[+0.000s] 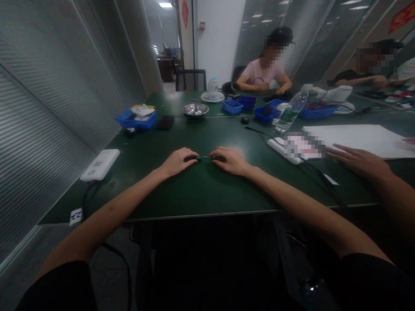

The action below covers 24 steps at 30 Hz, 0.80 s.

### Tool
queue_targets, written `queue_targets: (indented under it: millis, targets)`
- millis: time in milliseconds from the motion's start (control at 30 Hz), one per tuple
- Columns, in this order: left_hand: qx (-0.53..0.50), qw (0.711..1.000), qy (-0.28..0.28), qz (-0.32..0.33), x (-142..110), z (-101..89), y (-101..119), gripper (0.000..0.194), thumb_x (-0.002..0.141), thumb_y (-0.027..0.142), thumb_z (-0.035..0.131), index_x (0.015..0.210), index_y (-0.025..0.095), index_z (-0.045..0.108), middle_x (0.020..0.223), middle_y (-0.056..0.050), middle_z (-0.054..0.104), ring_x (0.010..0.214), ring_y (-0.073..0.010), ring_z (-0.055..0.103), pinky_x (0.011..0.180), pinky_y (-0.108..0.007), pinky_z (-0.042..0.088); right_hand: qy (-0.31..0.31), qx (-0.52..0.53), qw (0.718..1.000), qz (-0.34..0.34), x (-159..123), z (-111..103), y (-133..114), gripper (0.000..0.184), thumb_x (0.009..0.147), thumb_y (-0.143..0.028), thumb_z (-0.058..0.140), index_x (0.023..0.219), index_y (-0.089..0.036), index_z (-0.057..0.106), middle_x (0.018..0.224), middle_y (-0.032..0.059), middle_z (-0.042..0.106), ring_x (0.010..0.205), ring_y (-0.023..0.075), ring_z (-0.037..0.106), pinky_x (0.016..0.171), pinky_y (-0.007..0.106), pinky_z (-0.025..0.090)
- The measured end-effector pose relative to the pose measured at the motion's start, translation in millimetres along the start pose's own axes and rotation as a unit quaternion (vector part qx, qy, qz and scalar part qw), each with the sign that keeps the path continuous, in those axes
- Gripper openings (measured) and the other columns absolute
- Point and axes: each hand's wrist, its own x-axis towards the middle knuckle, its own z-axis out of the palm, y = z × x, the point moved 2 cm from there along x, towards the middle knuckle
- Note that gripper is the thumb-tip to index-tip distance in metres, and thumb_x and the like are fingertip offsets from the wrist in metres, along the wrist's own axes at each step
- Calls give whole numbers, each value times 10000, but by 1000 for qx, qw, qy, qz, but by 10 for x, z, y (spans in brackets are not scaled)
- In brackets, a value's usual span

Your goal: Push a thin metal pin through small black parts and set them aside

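Observation:
Both hands meet over the middle of the dark green table [194, 194]. Between the fingers of my left hand [177, 161] is a small dark piece with a green end [198, 158]; its kind is too small to make out. My right hand [231, 160] pinches a small dark-handled tool [218, 158] with a thin metal shaft. The shaft points left and its tip is at or close to the green end; I cannot tell whether they touch. My fingers partly hide both things.
A white power bank [100, 165] with a cable lies left. Ahead are a blue tray [138, 123], a metal bowl [195, 110], blue bins [232, 106] and a bottle [293, 110]. A co-worker's hand [359, 160] rests at right near white paper [356, 136]. Two people sit across.

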Motion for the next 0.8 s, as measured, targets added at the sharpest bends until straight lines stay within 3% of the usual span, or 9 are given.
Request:
queue_targets:
  millis: [800]
  targets:
    - [5,1000,1,11,-12,12,-10,267,1019,324,603,1243,225,711,1155,-71,728,1048,-227,665,943,-406,540,-11,-5,999,-32,-8,48,-116,304,1042,-292,580,1333,-260,664,1187,80,678,992,225,661,796,326,508]
